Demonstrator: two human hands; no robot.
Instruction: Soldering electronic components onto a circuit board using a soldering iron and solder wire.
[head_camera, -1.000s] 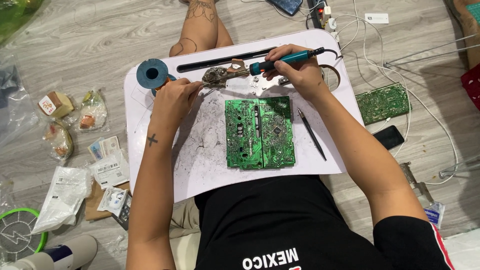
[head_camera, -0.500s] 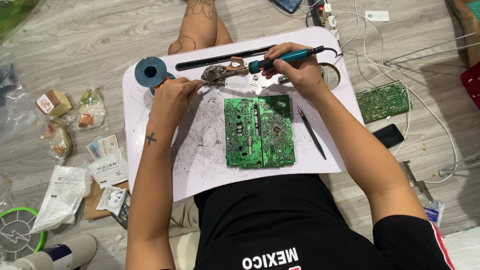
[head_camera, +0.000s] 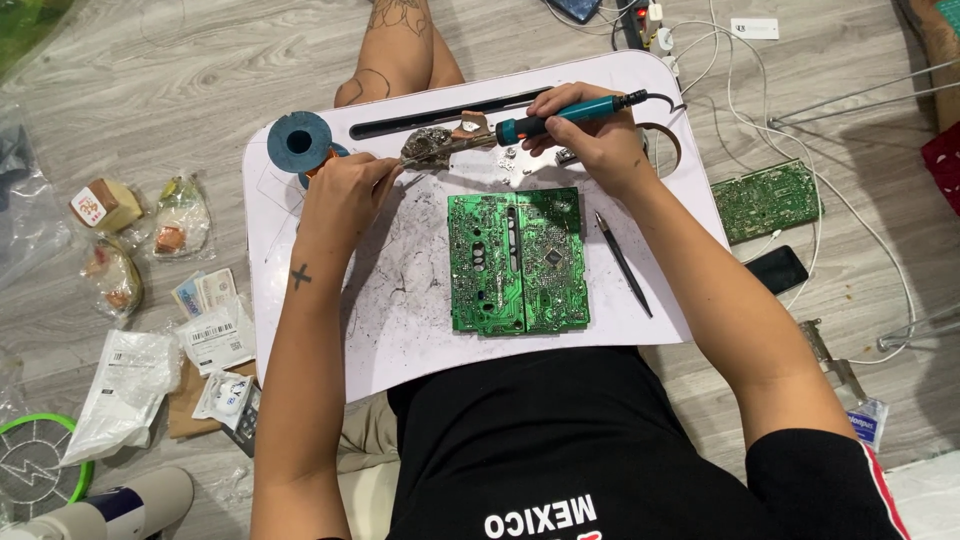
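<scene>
My right hand (head_camera: 590, 140) grips a teal-handled soldering iron (head_camera: 560, 118), its tip pointing left onto a lump of grey solder dross (head_camera: 432, 143) at the far edge of a white lap tray (head_camera: 420, 330). My left hand (head_camera: 345, 195) pinches a thin strand of solder wire that reaches toward that same lump. A blue solder spool (head_camera: 298, 142) stands just beyond my left hand. A green circuit board (head_camera: 517, 262) lies solder side up in the middle of the tray, untouched by either hand.
A black pen-like tool (head_camera: 622, 262) lies right of the board. A second green board (head_camera: 768, 200), a dark phone (head_camera: 777, 269) and white cables lie on the floor at right. Plastic packets (head_camera: 125, 385) and snack bags (head_camera: 150, 235) are scattered at left.
Both hands stay at the far edge of the tray with only slight shifts. The iron tip and solder wire remain at the grey lump.
</scene>
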